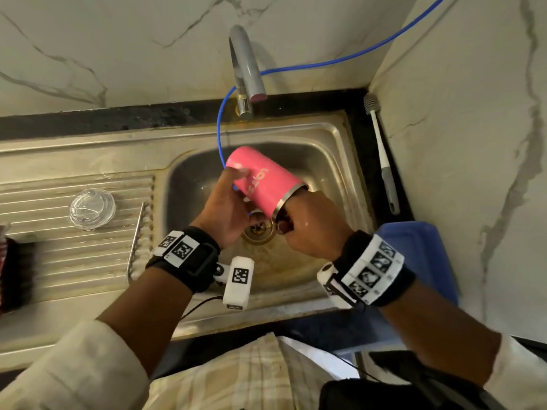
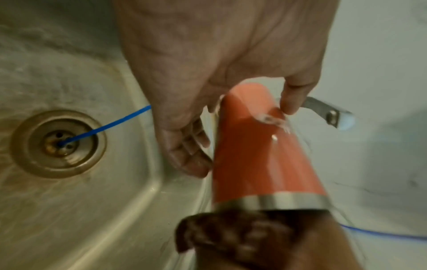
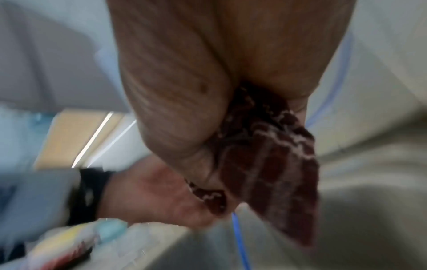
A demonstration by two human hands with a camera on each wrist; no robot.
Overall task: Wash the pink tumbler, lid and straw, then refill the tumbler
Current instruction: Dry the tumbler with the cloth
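Observation:
The pink tumbler hangs tilted over the sink, its steel-rimmed mouth facing down and to the right. My left hand grips its side near the base; in the left wrist view the thumb lies on the tumbler. My right hand clutches a dark red patterned cloth and pushes it into the tumbler's mouth, where the fingertips are hidden. The clear lid lies on the drainboard. A thin metal straw lies along the drainboard's right edge.
A steel tap stands behind the basin. A blue hose runs down to the drain. A bottle brush lies on the dark counter at right, with a blue tub nearer. Something dark red sits at the far left.

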